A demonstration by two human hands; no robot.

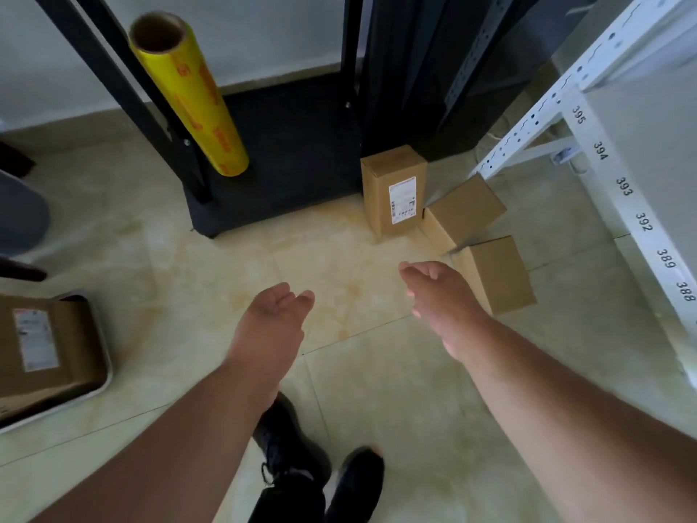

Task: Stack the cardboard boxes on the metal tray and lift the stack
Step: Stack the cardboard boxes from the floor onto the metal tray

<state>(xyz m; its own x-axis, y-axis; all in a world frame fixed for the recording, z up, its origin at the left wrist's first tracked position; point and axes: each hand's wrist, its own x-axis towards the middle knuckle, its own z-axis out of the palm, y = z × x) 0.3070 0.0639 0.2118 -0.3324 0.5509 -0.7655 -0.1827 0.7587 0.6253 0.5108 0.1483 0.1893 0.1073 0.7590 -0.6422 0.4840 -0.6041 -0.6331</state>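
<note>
Three cardboard boxes lie on the tiled floor ahead to the right: an upright labelled box [394, 188], a tilted plain box [465, 211] leaning beside it, and a nearer plain box [498, 275]. At the left edge a metal tray [103, 356] holds a large labelled box [41, 349]. My left hand [271, 320] reaches forward over bare floor, fingers relaxed and empty. Just left of the nearer plain box, my right hand [441, 296] stretches out with straight fingers, holding nothing and partly covering that box's lower left edge.
A black rack base [286, 152] stands ahead with a yellow roll of film [192, 96] leaning on it. A white numbered shelf frame [618, 190] runs along the right. My dark shoes [286, 443] are below. A dark object [20, 217] sits at the left edge.
</note>
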